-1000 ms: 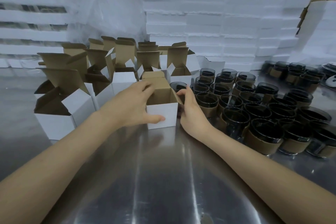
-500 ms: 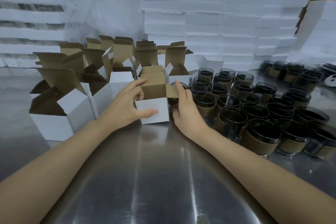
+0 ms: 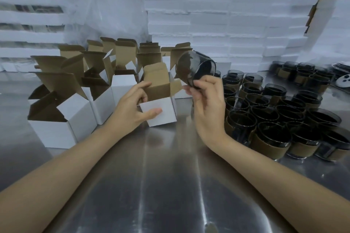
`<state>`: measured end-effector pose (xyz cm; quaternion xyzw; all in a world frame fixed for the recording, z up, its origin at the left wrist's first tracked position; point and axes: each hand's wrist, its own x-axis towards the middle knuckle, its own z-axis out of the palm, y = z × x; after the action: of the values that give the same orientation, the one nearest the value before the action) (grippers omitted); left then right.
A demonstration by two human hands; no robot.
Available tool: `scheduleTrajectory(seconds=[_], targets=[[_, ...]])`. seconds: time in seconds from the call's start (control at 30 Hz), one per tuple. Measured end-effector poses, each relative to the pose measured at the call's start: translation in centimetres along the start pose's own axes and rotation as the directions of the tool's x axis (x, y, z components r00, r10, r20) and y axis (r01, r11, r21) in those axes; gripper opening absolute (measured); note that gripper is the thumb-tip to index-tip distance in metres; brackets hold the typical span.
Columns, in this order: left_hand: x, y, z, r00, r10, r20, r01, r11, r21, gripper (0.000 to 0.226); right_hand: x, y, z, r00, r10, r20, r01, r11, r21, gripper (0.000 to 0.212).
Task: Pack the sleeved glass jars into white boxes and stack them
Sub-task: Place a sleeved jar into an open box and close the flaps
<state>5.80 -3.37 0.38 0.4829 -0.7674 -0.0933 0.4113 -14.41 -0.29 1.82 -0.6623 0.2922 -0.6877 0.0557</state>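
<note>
A small white box [image 3: 162, 113] with brown open flaps stands on the steel table in front of me. My left hand [image 3: 132, 108] grips it, thumb across its white front and fingers at the inside of the top. My right hand [image 3: 206, 104] holds a dark glass jar [image 3: 197, 70] with a brown sleeve, lifted and tilted on its side just to the right of and above the box's opening. Several more sleeved jars [image 3: 274, 119] stand packed together on the right.
Several open white boxes [image 3: 64, 115] cluster at the left and behind. Tall stacks of white boxes [image 3: 217, 15] rise at the back, beside a clear plastic bag [image 3: 109, 5]. The steel table [image 3: 166, 185] stretches toward me.
My right hand left the box's right flap, picked up a jar and raised it tilted above the box. The left hand keeps hold of the box, which shifted slightly left.
</note>
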Motion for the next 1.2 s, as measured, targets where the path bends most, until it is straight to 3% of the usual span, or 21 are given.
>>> scheduleTrajectory(seconds=[0.07, 0.13, 0.23, 0.43, 0.5, 0.57, 0.63, 0.7, 0.77, 0.87, 1.0, 1.2], targets=[[-0.1, 0.6, 0.2, 0.999, -0.012, 0.052, 0.007, 0.994, 0.109, 0.068, 0.1, -0.4, -0.6, 0.992, -0.125, -0.019, 0.124, 0.991, -0.044, 0.017], [-0.1, 1.4, 0.5, 0.999, 0.016, -0.04, -0.004, 0.961, 0.276, 0.082, -0.2, -0.7, -0.8, 0.99, -0.14, 0.01, 0.141, 0.989, -0.054, 0.011], [-0.3, 2.4, 0.7, 0.956, 0.252, -0.152, -0.167, 0.89, 0.423, 0.088, -0.6, -0.9, -0.5, 0.992, -0.095, 0.084, 0.097, 0.995, -0.016, 0.031], [-1.0, 4.1, 1.7, 0.85, 0.472, -0.234, -0.415, 0.873, 0.255, 0.092, -1.6, -0.6, 0.3, 0.978, 0.077, 0.195, -0.083, 0.996, 0.018, 0.035], [-1.1, 4.3, 1.9, 0.863, 0.455, -0.221, -0.408, 0.884, 0.226, 0.09, -1.7, -0.4, 0.1, 0.969, 0.159, 0.191, -0.174, 0.983, 0.063, 0.029], [-1.3, 4.4, 2.0, 0.901, 0.347, -0.262, -0.32, 0.937, 0.14, 0.089, -1.7, -0.1, -0.1, 0.965, 0.187, 0.186, -0.212, 0.969, 0.127, 0.027], [-1.5, 5.0, 2.1, 0.945, 0.156, -0.287, -0.173, 0.984, -0.035, 0.077, -1.7, 0.0, -0.3, 0.96, 0.143, 0.24, -0.179, 0.975, 0.132, 0.037], [-1.6, 5.1, 2.4, 0.957, 0.05, -0.286, -0.096, 0.984, -0.149, 0.061, -1.8, 0.2, -0.4, 0.94, 0.123, 0.317, -0.159, 0.983, 0.088, 0.053], [-1.5, 5.0, 2.5, 0.957, 0.042, -0.288, -0.087, 0.986, -0.145, 0.057, -1.7, 0.4, -0.4, 0.934, 0.11, 0.341, -0.122, 0.992, 0.014, 0.066], [-1.2, 4.8, 2.2, 0.964, 0.08, -0.254, -0.095, 0.994, -0.048, 0.073, -1.5, 0.6, -0.5, 0.951, 0.043, 0.307, -0.026, 0.998, -0.061, 0.066], [-1.1, 4.4, 2.3, 0.969, 0.131, -0.208, -0.134, 0.991, 0.0, 0.066, -1.4, 0.5, -0.6, 0.942, 0.155, 0.296, -0.176, 0.983, 0.046, 0.072], [-1.0, 3.7, 2.6, 0.977, 0.116, -0.178, -0.113, 0.993, 0.026, 0.076, -1.2, 0.6, -0.9, 0.93, 0.188, 0.315, -0.217, 0.974, 0.061, 0.062]])
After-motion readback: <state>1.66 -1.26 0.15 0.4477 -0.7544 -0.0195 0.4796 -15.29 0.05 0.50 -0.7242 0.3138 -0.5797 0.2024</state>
